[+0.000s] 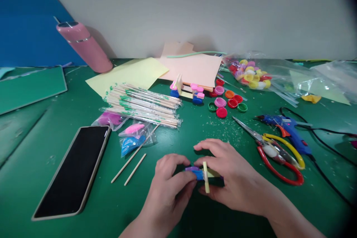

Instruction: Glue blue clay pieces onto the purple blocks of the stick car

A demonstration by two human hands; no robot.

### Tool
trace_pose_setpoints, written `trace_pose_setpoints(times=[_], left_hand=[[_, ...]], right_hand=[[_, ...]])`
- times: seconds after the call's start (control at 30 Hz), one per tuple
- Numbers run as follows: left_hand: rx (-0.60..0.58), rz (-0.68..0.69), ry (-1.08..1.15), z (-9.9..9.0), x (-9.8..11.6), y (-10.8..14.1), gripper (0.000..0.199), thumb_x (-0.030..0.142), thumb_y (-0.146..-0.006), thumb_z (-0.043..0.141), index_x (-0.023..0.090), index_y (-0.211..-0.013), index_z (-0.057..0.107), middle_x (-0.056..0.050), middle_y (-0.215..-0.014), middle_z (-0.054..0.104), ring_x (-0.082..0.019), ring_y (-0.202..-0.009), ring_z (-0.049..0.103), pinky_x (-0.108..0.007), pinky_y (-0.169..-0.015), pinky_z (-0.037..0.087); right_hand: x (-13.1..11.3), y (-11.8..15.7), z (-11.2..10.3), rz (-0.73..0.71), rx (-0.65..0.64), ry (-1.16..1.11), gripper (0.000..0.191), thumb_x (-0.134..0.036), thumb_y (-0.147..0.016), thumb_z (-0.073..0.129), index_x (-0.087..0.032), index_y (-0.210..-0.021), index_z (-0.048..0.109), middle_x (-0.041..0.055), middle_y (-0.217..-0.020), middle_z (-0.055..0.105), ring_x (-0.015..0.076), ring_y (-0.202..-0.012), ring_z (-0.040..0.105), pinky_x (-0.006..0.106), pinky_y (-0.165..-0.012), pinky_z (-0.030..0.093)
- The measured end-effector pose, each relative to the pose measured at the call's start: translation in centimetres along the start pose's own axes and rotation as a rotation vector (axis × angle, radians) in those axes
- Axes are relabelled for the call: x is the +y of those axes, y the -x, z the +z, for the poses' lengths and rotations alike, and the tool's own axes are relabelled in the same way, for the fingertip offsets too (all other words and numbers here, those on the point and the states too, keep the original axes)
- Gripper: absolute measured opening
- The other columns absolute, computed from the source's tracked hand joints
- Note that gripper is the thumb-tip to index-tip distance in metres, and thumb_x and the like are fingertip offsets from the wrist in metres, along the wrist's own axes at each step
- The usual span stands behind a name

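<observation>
Low in the middle of the head view I hold a small craft model point(198, 174) with blue and purple parts and a pale stick piece point(206, 178) across it. My left hand point(169, 184) is closed on the blue and purple end. From the other side, my right hand point(228, 174) curls its fingers round the model, with the index finger raised off it. Fingers hide part of the model. Beyond my hands stands a similar craft model point(187, 90) with blue and pink parts. Two loose wooden sticks point(135, 170) lie left of my left hand.
Scissors point(272, 148) and a blue glue gun point(290, 128) with a black cable lie right. Bottle caps point(221, 112) and wrapped sticks point(145, 104) lie ahead. A phone point(74, 173), clay packets point(134, 139) and a pink bottle point(86, 46) are left. A bag of caps point(251, 74) sits behind.
</observation>
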State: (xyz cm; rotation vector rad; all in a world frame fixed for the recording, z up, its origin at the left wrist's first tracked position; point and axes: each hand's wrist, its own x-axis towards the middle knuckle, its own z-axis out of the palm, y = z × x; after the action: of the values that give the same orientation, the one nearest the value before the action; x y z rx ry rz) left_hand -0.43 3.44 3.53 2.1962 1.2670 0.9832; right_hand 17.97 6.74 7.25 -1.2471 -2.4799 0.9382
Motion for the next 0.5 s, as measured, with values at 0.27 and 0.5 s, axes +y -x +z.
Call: trace_pose_setpoints(times=[0.27,0.5], left_hand=[[-0.033,-0.017,0.010,-0.08,-0.05,0.06,0.022,0.002,-0.074,0.053,0.021,-0.083,0.057,-0.005,-0.092,0.052,-0.018,-0.085,0.051,-0.034,-0.070,0.046],[-0.023,-0.010,0.012,-0.09,0.06,-0.14,0.021,0.002,-0.074,0.053,0.020,-0.081,0.058,-0.005,-0.090,0.052,-0.018,-0.083,0.050,-0.034,-0.069,0.047]], right_hand=[[-0.10,-0.03,0.06,0.007,-0.003,0.002,0.027,-0.023,-0.069,0.064,-0.024,-0.096,0.061,0.0030,-0.123,0.048,0.0218,-0.117,0.037,0.037,-0.093,0.030],[0.03,0.03,0.15,0.002,-0.002,0.008,0.027,-0.024,-0.070,0.064,-0.025,-0.097,0.061,0.0019,-0.123,0.048,0.0204,-0.117,0.037,0.036,-0.094,0.030]])
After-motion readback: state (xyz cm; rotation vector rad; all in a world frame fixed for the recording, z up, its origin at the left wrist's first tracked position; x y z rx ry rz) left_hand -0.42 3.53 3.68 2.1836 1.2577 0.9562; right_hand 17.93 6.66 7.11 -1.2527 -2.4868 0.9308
